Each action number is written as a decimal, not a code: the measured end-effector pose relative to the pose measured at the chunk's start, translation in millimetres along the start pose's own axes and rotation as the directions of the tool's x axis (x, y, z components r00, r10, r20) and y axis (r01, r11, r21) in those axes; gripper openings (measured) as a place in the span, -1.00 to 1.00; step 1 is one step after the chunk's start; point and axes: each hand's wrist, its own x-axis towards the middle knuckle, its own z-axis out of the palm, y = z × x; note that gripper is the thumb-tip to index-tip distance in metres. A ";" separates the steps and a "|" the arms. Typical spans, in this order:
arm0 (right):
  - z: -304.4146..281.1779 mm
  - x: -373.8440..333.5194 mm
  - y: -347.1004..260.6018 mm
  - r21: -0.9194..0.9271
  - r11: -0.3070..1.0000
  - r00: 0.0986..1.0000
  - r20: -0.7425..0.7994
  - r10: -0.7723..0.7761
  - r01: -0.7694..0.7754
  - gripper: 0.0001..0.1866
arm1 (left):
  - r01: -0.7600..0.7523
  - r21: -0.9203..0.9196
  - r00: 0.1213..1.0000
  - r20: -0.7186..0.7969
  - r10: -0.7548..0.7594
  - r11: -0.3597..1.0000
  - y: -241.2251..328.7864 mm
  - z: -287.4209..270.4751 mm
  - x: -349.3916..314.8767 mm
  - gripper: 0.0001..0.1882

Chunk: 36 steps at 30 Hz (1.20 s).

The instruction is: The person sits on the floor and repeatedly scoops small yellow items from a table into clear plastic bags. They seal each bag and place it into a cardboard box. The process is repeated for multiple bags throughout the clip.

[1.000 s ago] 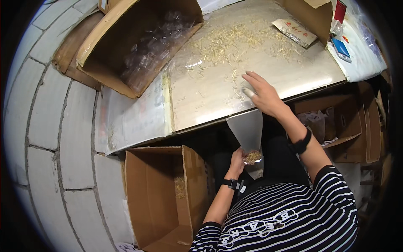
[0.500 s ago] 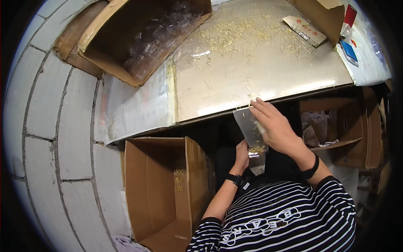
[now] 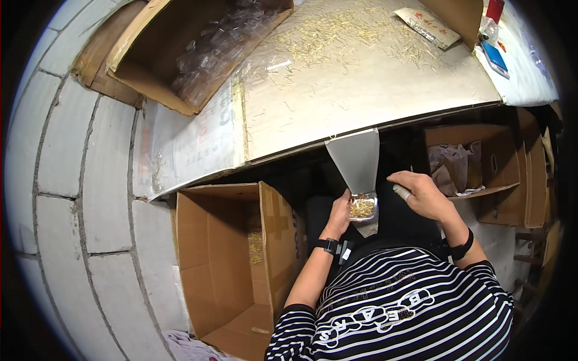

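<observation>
My left hand (image 3: 339, 215) grips a small clear plastic box (image 3: 372, 216) by its left side. Thin gold-coloured wire pieces (image 3: 361, 207) fill it; their exact kind is too small to make out. The box is at the lower end of a grey chute (image 3: 354, 159), which slopes down from the table's front edge. To the right of the chute, my right hand (image 3: 426, 197) is in the air, fingers stretched out, holding nothing. One of its fingers has a pale wrap around it.
Gold wire pieces (image 3: 337, 36) lie scattered over the table (image 3: 301, 129). A carton of clear plastic boxes (image 3: 220, 51) rests at the back left. A tall open carton (image 3: 217, 265) stands left of my arm, another carton (image 3: 503, 174) at right. A blue phone-like object (image 3: 495, 59) lies far right.
My right hand has moved off the chute, to the right and down. The wire pieces on the chute have gone down, and the box now shows full of them. The view has shifted slightly.
</observation>
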 end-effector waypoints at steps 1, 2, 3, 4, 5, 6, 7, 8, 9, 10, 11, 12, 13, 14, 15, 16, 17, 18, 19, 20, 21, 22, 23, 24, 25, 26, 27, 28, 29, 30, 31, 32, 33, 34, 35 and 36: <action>2.9 0.4 0.7 0.015 1.000 1.000 0.020 0.006 -0.006 -0.73 | -0.011 0.015 1.000 0.007 0.010 1.000 -1.6 -2.6 -1.2 -0.61; 5.5 0.7 1.3 0.029 0.999 0.999 0.041 0.011 -0.013 -0.73 | -0.021 0.030 1.000 0.015 0.021 0.999 -3.9 -6.9 -1.5 -0.63; 7.4 1.2 2.5 0.031 0.999 0.999 0.049 0.011 -0.013 -0.73 | -0.034 0.045 0.999 0.022 0.033 0.998 -3.1 -6.9 -3.8 -0.64; 9.2 1.6 3.5 0.032 0.999 0.998 0.058 0.011 -0.013 -0.73 | -0.023 0.070 0.998 0.056 0.019 0.997 -1.6 -8.6 -9.5 -0.66; 11.7 1.8 4.3 0.032 0.999 0.998 0.067 0.010 -0.012 -0.74 | -0.012 0.095 0.996 0.089 0.004 0.995 1.4 -12.0 -18.2 -0.67; 14.4 1.9 4.5 0.056 0.998 0.997 0.073 0.008 -0.013 -0.73 | -0.003 0.122 0.992 0.122 -0.012 0.993 8.1 -11.0 -27.1 -0.69; 17.8 1.4 4.7 0.077 0.997 0.997 0.078 0.010 -0.016 -0.72 | -0.022 0.133 0.993 0.120 0.006 0.991 13.7 -6.6 -34.1 -0.71; 22.2 1.0 5.1 0.098 0.995 0.996 0.084 0.011 -0.020 -0.71 | -0.041 0.142 0.995 0.097 0.028 0.989 20.2 0.2 -40.9 -0.70; 30.9 1.2 7.0 0.063 0.997 0.997 0.050 -0.056 0.053 -0.68 | -0.061 0.151 0.996 0.073 0.051 0.987 28.0 8.6 -47.5 -0.70; 38.8 1.2 7.6 0.023 0.992 0.992 0.019 -0.123 0.122 -0.65 | -0.080 0.160 0.996 0.051 0.073 0.984 35.7 16.5 -52.2 -0.70; 43.6 1.2 2.9 -0.066 0.976 0.978 0.030 -0.207 0.208 -0.57 | -0.088 0.171 0.995 0.054 0.080 0.981 43.6 22.5 -55.9 -0.69; 47.8 3.0 -7.4 -0.044 0.967 0.968 0.044 -0.247 0.249 -0.54 | -0.122 0.140 0.992 0.044 0.117 0.983 47.0 26.4 -57.6 -0.69; 53.3 4.5 -14.6 -0.131 0.933 0.942 0.086 -0.326 0.335 -0.53 | -0.156 0.109 0.988 0.034 0.153 0.982 49.3 29.5 -58.6 -0.69; 58.9 5.1 -19.5 -0.212 0.884 0.908 0.134 -0.397 0.417 -0.52 | -0.189 0.079 0.982 0.023 0.188 0.979 50.6 31.4 -58.6 -0.69; 65.4 4.8 -20.8 -0.213 0.858 0.884 0.125 -0.450 0.467 -0.52 | -0.259 0.063 0.966 -0.008 0.260 0.964 48.8 34.1 -56.1 -0.68; 69.6 5.0 -21.9 -0.202 0.855 0.879 0.126 -0.461 0.477 -0.52 | -0.268 0.039 0.963 -0.020 0.269 0.963 48.8 34.3 -56.1 -0.68; 72.9 5.5 -22.9 -0.191 0.852 0.873 0.127 -0.471 0.487 -0.52 | -0.278 0.015 0.960 -0.033 0.278 0.961 48.8 33.8 -56.8 -0.68; 75.1 5.1 -23.5 -0.179 0.851 0.869 0.131 -0.477 0.495 -0.52 | -0.283 -0.013 0.958 -0.048 0.282 0.959 47.5 33.6 -57.9 -0.67; 72.0 8.6 -24.7 -0.135 0.858 0.868 0.107 -0.485 0.496 -0.54 | -0.310 0.015 0.948 -0.069 0.310 0.951 47.5 34.2 -59.3 -0.65; 68.0 10.9 -25.4 -0.121 0.863 0.872 0.052 -0.488 0.490 -0.54 | -0.292 0.001 0.955 -0.053 0.291 0.957 48.5 35.3 -62.7 -0.65; 62.8 12.3 -26.2 -0.109 0.868 0.874 -0.001 -0.487 0.484 -0.53 | -0.272 -0.017 0.962 -0.035 0.272 0.962 53.5 41.1 -69.9 -0.64; 57.0 14.1 -27.1 -0.096 0.873 0.873 -0.054 -0.484 0.478 -0.53 | -0.253 -0.034 0.967 -0.017 0.253 0.967 57.6 42.6 -74.7 -0.63; 50.1 16.1 -27.6 -0.073 0.884 0.876 -0.119 -0.468 0.462 -0.51 | -0.249 -0.040 0.964 0.087 0.252 0.968 59.3 37.2 -75.5 -0.60; 45.9 18.4 -24.7 -0.106 0.892 0.882 -0.137 -0.451 0.440 -0.48 | -0.272 -0.076 0.951 0.133 0.280 0.959 62.0 38.4 -79.6 -0.59; 41.5 17.7 -24.9 -0.058 0.911 0.900 -0.140 -0.413 0.409 -0.46 | -0.292 -0.113 0.934 0.178 0.309 0.950 65.0 42.6 -85.1 -0.58; 38.1 17.0 -26.1 -0.011 0.927 0.917 -0.141 -0.373 0.375 -0.44 | -0.310 -0.150 0.915 0.222 0.338 0.939 66.8 44.1 -89.0 -0.56; 37.4 16.4 -27.0 -0.001 0.927 0.921 -0.120 -0.371 0.374 -0.42 | -0.312 -0.156 0.907 0.247 0.342 0.937 66.8 41.0 -91.1 -0.47; 37.2 15.8 -27.8 0.009 0.928 0.924 -0.100 -0.370 0.372 -0.40 | -0.336 -0.145 0.895 0.260 0.363 0.931 66.9 40.7 -93.5 -0.45; 37.5 15.4 -28.3 0.019 0.929 0.927 -0.080 -0.368 0.370 -0.39 | -0.360 -0.135 0.882 0.274 0.383 0.923 67.3 41.4 -96.1 -0.43; 38.5 15.5 -28.4 0.019 0.929 0.928 -0.063 -0.367 0.369 -0.38 | -0.382 -0.126 0.869 0.290 0.402 0.916 66.8 41.7 -97.4 -0.40; 40.7 16.2 -28.3 0.019 0.930 0.929 -0.045 -0.367 0.368 -0.37 | -0.371 -0.113 0.879 0.278 0.388 0.922 65.2 40.5 -97.6 -0.40; 43.4 16.7 -27.3 0.018 0.930 0.930 -0.028 -0.366 0.367 -0.36 | -0.360 -0.101 0.889 0.265 0.373 0.928 62.8 38.6 -97.1 -0.39; 47.8 18.8 -25.2 0.009 0.933 0.933 -0.037 -0.359 0.360 -0.38 | -0.355 -0.085 0.896 0.254 0.365 0.931 63.0 37.2 -96.2 -0.39; 49.9 19.8 -24.5 0.019 0.929 0.929 -0.038 -0.368 0.369 -0.40 | -0.332 -0.065 0.916 0.215 0.339 0.941 63.0 36.1 -96.4 -0.39; 51.3 20.6 -24.2 0.029 0.925 0.926 -0.039 -0.377 0.378 -0.41 | -0.308 -0.047 0.934 0.175 0.312 0.950 62.5 34.9 -97.1 -0.39; 51.0 23.7 -24.9 0.037 0.920 0.921 -0.038 -0.388 0.390 -0.43 | -0.287 -0.031 0.948 0.133 0.288 0.957 62.1 32.4 -97.8 -0.39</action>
